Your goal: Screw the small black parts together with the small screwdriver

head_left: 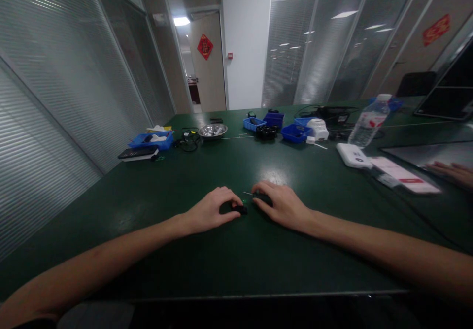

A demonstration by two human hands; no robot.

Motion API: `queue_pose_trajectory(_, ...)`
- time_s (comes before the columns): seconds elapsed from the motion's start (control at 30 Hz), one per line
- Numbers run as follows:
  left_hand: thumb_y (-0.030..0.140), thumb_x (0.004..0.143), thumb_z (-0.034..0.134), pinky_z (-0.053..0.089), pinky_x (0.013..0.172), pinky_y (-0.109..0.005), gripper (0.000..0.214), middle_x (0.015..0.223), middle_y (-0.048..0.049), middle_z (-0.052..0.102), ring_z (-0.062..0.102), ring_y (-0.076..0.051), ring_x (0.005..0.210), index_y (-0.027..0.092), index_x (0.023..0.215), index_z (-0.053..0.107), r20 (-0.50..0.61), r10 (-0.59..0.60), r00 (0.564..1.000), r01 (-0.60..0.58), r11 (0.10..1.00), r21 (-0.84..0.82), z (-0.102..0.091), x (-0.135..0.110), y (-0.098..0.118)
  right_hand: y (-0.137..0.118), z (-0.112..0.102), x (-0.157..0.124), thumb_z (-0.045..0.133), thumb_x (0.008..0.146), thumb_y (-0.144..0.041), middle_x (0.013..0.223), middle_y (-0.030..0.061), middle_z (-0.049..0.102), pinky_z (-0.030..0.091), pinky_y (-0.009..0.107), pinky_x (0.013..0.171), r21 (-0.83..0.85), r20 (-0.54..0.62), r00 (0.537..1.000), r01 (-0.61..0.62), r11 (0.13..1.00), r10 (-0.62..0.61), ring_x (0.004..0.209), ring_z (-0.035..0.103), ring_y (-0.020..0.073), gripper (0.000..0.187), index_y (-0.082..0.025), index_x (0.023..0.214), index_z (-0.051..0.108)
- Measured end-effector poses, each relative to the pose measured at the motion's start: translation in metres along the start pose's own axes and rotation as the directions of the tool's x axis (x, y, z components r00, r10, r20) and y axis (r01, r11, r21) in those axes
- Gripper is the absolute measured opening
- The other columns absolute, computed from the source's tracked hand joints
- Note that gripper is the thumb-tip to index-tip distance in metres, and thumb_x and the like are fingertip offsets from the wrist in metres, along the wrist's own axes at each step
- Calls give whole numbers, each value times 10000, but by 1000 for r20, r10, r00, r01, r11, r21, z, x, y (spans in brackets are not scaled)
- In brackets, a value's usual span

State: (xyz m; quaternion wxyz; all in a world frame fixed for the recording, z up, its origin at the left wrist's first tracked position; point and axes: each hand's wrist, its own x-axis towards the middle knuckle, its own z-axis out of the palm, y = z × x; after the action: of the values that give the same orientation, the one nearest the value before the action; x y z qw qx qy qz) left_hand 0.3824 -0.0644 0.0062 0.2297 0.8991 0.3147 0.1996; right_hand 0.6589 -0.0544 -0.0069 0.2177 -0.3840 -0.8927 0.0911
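Low over the green tabletop, my left hand (216, 210) pinches a small black block-like part (241, 210) between thumb and fingers. Its exact kind is too small to tell. Just to the right, my right hand (283, 205) is closed around the dark handle of a screwdriver (263, 198). The screwdriver's thin metal shaft points left, towards the black part, and looks apart from it. A tiny green spot shows on the table between both hands.
Farther back on the green table (177, 270) are a metal bowl (213, 131), a blue tray (162, 142), blue bins (296, 133) and black cables. On the right stand a water bottle (370, 122), a white box (354, 155) and a phone (404, 174). Another person's hand (453, 171) rests near a laptop.
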Motion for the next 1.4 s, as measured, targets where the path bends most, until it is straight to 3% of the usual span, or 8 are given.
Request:
queue_pose_trajectory(0.33, 246, 956, 683, 477, 1015, -393, 171, 1171, -85, 650, 574, -228, 1144, 189, 1117, 678, -42, 107, 993, -108, 994, -3, 1, -3, 3, -2, -2, 0, 571, 1009, -313, 1110, 66, 685, 493, 344, 751, 13, -7, 1000, -26, 1000, 26, 877, 655, 207, 213, -221, 1200, 590)
queue_pose_trajectory(0.57, 257, 966, 674, 462, 1064, -443, 127, 1248, -89, 648, 562, -246, 1219, 191, 1073, 689, -110, 25, 994, -21, 999, 44, 3, -2, 0, -2, -3, 0, 579, 1001, -314, 1087, 58, 688, 480, 333, 734, 26, -8, 1000, -16, 1000, 16, 855, 652, 198, 217, -223, 1197, 596)
queue_pose_trajectory(0.8, 243, 986, 649, 426, 1121, -448, 202, 1333, -73, 649, 539, -239, 1308, 221, 1187, 663, -43, 67, 997, -67, 998, 21, 6, -2, -5, -4, -2, 0, 570, 1006, -305, 1074, 58, 686, 473, 332, 732, 12, -5, 1000, -17, 1000, 17, 860, 650, 202, 195, -216, 1178, 596)
queue_pose_trajectory(1.23, 184, 998, 576, 478, 970, -394, 262, 1199, -71, 677, 605, -222, 1102, 211, 1251, 636, -56, 47, 997, -38, 990, 139, 4, -4, 1, -2, -2, 0, 586, 1005, -321, 1092, 47, 683, 473, 329, 734, 17, 3, 1000, -12, 1000, 12, 853, 647, 195, 212, -232, 1197, 597)
queue_pose_trajectory(1.4, 248, 987, 595, 482, 944, -402, 225, 1164, -90, 671, 596, -236, 1069, 191, 1200, 640, -93, 32, 995, -20, 991, 131, 2, -5, 4, -4, -4, 1, 585, 1002, -316, 1088, 53, 684, 482, 329, 723, 31, 5, 1000, -13, 999, 12, 856, 649, 196, 215, -222, 1195, 600)
